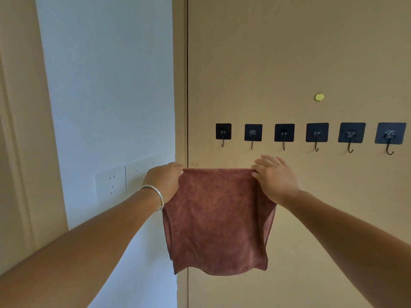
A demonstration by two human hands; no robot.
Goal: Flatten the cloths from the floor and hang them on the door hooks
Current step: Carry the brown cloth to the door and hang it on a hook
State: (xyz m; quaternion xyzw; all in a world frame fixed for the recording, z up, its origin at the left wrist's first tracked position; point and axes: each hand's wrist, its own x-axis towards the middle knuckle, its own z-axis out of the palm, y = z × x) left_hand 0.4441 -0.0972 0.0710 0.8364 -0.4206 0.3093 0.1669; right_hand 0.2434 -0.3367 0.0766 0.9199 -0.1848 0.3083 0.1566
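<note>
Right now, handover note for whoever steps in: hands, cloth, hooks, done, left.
Left hand: grips the top left corner of the brown cloth.
Right hand: holds the top right corner, fingers partly extended.
Cloth: stretched flat between both hands, hanging in front of the door, its top edge just below the hook row.
Hooks: six black adhesive hooks in a row, from the leftmost hook to the rightmost hook; all bare.
Done: this cloth is picked up and flattened.
Left: hang it on a hook. The floor is out of view, so I cannot tell whether other cloths remain.
</note>
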